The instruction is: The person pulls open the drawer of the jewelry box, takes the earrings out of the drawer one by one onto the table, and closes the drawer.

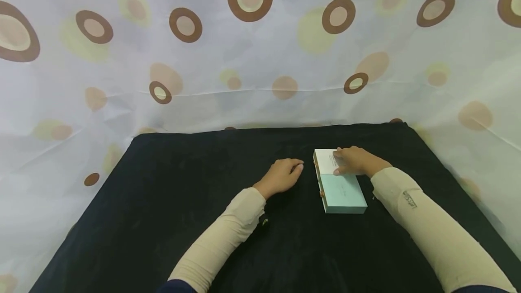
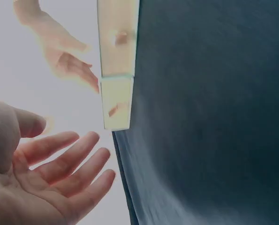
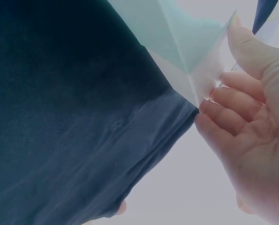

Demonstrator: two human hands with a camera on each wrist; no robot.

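Note:
A mint-green and white box (image 1: 343, 196) lies on the black cloth, its white part at the far end and small brownish tabs along its left side. My right hand (image 1: 355, 159) reaches over the box's far right part, with fingertips on the white top. In the right wrist view the fingers (image 3: 233, 105) are loosely bent at the white end, while the thumb is close to the mint part. To the left of the box, my left hand (image 1: 281, 177) is held apart from it. Its palm shows with relaxed, spread fingers (image 2: 78, 164) and nothing in them.
Black cloth (image 1: 195, 193) covers the table under both arms. Behind and at the sides hangs a pale curtain (image 1: 260, 58) with brown and yellow circles. The table's far edge runs a little beyond the box. Beige sleeves (image 1: 228, 234) cover both forearms.

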